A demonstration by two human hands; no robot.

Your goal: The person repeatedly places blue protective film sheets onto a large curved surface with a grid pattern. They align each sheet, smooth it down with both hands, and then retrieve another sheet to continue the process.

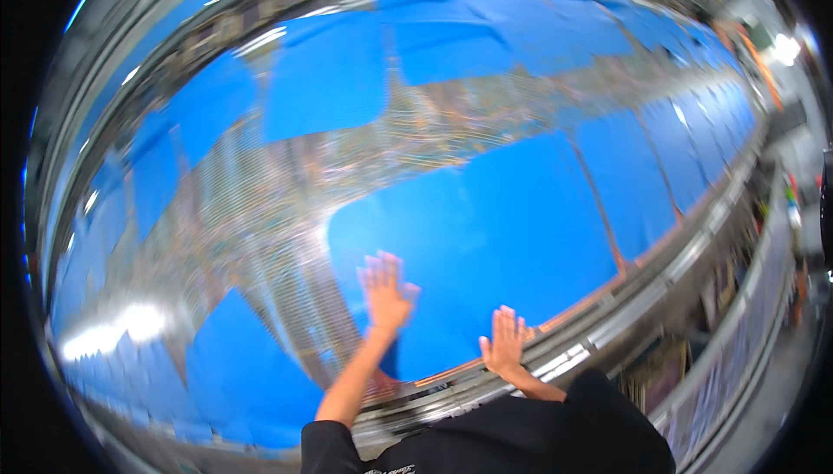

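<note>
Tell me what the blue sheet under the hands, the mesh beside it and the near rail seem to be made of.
Blue sheet: perhaps leather, plastic or coated fabric, smooth with a soft sheen; its even colour suggests this, but blur leaves it open.
Mesh: metal or plastic, semi-glossy; fine lines and glints fit either.
Near rail: probably bare metal, shiny, given its silvery reflections.

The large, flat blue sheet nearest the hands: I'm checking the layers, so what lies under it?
A grey-brown, mesh-like surface shows beside the flat blue sheet, perhaps continuing beneath; whatever lies directly under is covered and unseen.
</note>
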